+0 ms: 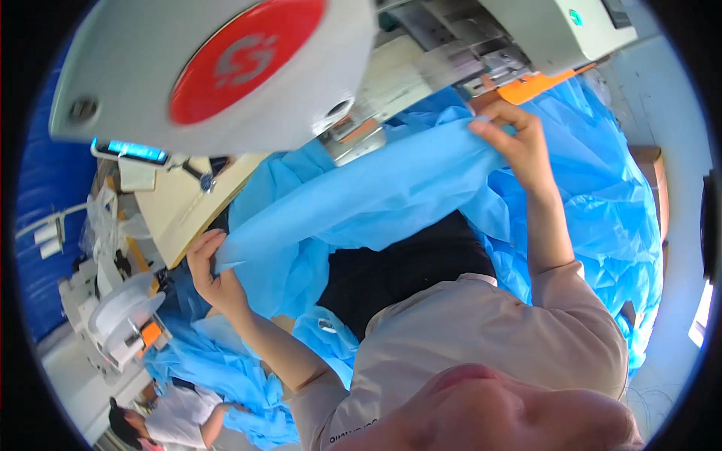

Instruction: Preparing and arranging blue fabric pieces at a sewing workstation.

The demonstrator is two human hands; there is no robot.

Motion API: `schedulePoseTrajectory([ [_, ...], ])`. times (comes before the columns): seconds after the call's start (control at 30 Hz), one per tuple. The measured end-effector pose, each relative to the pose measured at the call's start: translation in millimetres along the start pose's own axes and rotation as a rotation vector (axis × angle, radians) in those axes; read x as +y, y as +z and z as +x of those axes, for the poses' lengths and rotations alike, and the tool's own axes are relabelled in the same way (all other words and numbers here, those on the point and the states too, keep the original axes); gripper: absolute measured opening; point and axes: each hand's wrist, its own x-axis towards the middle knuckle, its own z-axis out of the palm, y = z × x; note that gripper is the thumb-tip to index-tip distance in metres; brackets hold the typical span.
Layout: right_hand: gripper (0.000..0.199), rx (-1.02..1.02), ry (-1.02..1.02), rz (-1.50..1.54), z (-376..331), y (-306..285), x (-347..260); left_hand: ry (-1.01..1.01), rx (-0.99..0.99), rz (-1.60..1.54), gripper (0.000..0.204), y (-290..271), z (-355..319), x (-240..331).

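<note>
A long piece of thin light-blue fabric (361,184) is stretched between my two hands, below the head of a sewing machine (301,98). My left hand (214,267) pinches its left end, near the edge of the wooden table. At the other end my right hand (519,139) grips the fabric between thumb and fingers, close to the machine's orange part (538,88). The middle of the fabric passes near the machine's metal plate. More of it hangs in folds over my lap.
A large heap of the same blue fabric (602,203) lies to my right. The wooden tabletop (180,210) and a small lit screen (135,150) are at left. Further off at lower left, a person (177,417) sits by another machine (113,323) and more blue fabric.
</note>
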Motion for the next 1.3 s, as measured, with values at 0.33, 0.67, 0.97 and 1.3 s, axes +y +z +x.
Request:
schedulePoseTrajectory([
  [0.33,0.018,0.532,-0.402,-0.920,39,-25,38,0.079,-0.038,0.000,0.012,75,15,23],
  [0.67,0.027,0.649,-0.691,-0.925,65,-31,45,-0.144,-0.196,0.038,0.015,14,19,31],
  [0.97,0.029,0.045,-0.421,-0.726,65,75,13,-0.193,-0.593,-0.168,0.034,-23,-59,6],
  [1.3,0.025,0.145,-0.548,-0.640,73,75,32,-0.061,0.230,0.456,0.019,-22,-90,-69],
])
